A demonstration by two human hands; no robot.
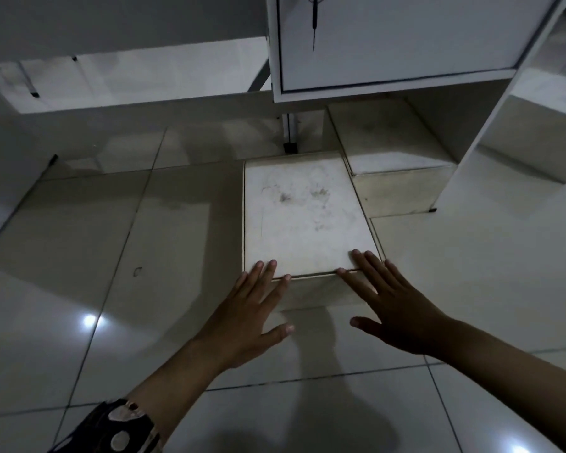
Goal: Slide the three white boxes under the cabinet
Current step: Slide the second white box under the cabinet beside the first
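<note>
White scuffed box on tiled floor, long axis pointing away toward cabinet. Second white box beside it, partly under cabinet. Left hand, right hand flat, fingers straight, fingertips on box's near edge.

Left forearm: dark sleeve with pale round spots, patterned cuff. Right forearm bare.

Floor: large pale glossy tiles with dark grout lines; a bright light spot reflects on one tile. A thin metal leg with a black foot stands on the tiles. Low white ledge along the far left. Lighting dim overall.
</note>
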